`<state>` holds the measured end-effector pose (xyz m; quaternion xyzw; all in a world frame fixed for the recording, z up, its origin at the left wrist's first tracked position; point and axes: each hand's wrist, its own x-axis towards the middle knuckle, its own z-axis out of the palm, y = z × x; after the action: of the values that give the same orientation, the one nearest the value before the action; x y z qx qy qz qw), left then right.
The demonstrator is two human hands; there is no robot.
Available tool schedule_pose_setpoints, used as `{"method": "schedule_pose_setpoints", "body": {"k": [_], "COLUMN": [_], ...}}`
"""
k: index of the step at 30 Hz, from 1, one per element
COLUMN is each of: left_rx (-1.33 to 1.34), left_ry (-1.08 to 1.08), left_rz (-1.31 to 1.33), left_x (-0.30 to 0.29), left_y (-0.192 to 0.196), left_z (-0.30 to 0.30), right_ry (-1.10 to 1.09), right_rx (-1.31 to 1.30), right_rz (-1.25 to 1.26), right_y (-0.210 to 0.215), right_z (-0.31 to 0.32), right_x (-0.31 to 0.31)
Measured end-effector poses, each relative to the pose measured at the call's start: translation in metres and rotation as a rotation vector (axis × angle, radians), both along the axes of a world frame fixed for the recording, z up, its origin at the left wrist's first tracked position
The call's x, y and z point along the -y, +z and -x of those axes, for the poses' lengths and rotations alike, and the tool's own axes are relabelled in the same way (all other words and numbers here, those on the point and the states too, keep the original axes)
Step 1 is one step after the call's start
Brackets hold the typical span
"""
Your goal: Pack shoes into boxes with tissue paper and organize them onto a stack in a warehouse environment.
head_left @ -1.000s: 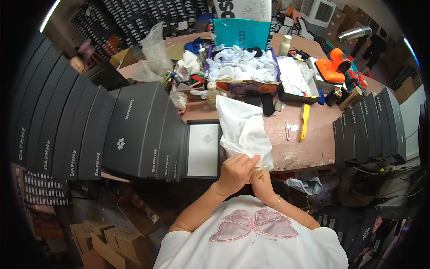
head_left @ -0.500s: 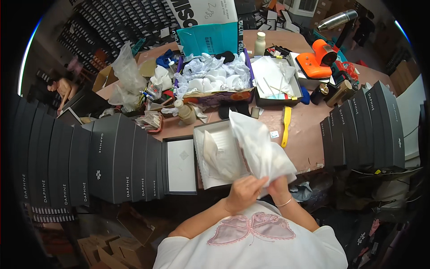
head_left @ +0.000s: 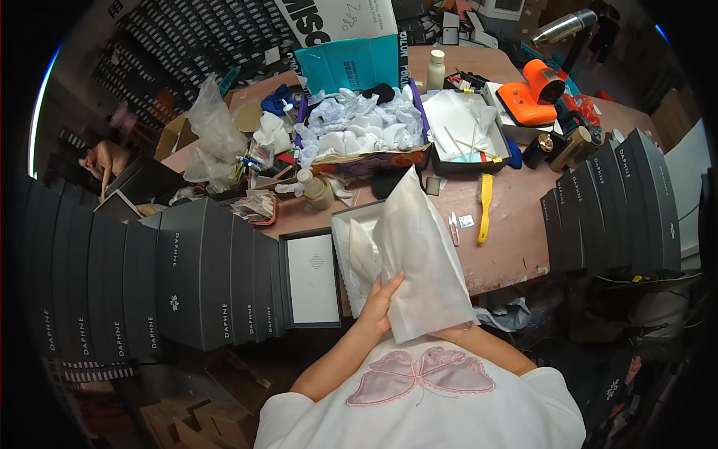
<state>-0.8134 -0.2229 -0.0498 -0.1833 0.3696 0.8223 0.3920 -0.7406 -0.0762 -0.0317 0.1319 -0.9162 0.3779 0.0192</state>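
Observation:
A translucent white pouch point(head_left: 422, 262) stands tilted in front of me, with a faint pale shape showing through it. My left hand point(head_left: 383, 301) grips its left edge, thumb on the front face. My right arm reaches behind the pouch's lower right corner; that hand is hidden by it. Just beyond, an open shoe box point(head_left: 345, 280) lies on the table, partly covered by the pouch. Inside it rests a white-wrapped item point(head_left: 364, 251), apparently a shoe. Left of the box lies a dark tray-like lid point(head_left: 310, 280) with a white inside.
Dark shoe boxes stand in rows at left point(head_left: 198, 277) and right point(head_left: 609, 209). A yellow-handled brush point(head_left: 485, 209) and small snips point(head_left: 453, 228) lie right of the pouch. Behind are a carton of crumpled paper point(head_left: 359, 123), a tray of papers point(head_left: 467, 135) and an orange device point(head_left: 531, 97).
The pouch has turned more upright and flatter toward me. My left hand has moved left and up its edge; my right hand has passed behind it. The snips have come into view.

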Motion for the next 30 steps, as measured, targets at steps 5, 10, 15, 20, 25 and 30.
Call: {"method": "schedule_pose_setpoints", "body": {"k": [5, 10, 15, 20, 25, 30], "left_rx": [-0.694, -1.336, -0.773, 0.312, 0.453, -0.031], "left_ry": [0.295, -0.237, -0.521, -0.053, 0.109, 0.022], "left_rz": [0.576, 0.609, 0.619, 0.433, 0.374, 0.663], "left_x": [0.028, -0.019, 0.070, 0.142, 0.117, 0.118], "left_y": [-0.011, -0.004, -0.031, -0.120, -0.159, -0.142], "left_z": [0.029, -0.024, -0.017, -0.062, -0.054, -0.039], "right_ry": [-0.097, -0.682, -0.520, -0.466, -0.084, -0.152], "right_rx": [0.567, 0.125, 0.504, -0.015, 0.105, 0.163], "right_rz": [0.646, 1.262, 0.710, -0.487, 0.039, -0.117], "right_y": [0.021, -0.027, -0.079, -0.117, -0.080, -0.162], "right_z": [-0.016, 0.017, 0.034, 0.064, 0.078, 0.090], "right_x": [-0.043, -0.011, -0.105, -0.099, 0.028, 0.074]}}
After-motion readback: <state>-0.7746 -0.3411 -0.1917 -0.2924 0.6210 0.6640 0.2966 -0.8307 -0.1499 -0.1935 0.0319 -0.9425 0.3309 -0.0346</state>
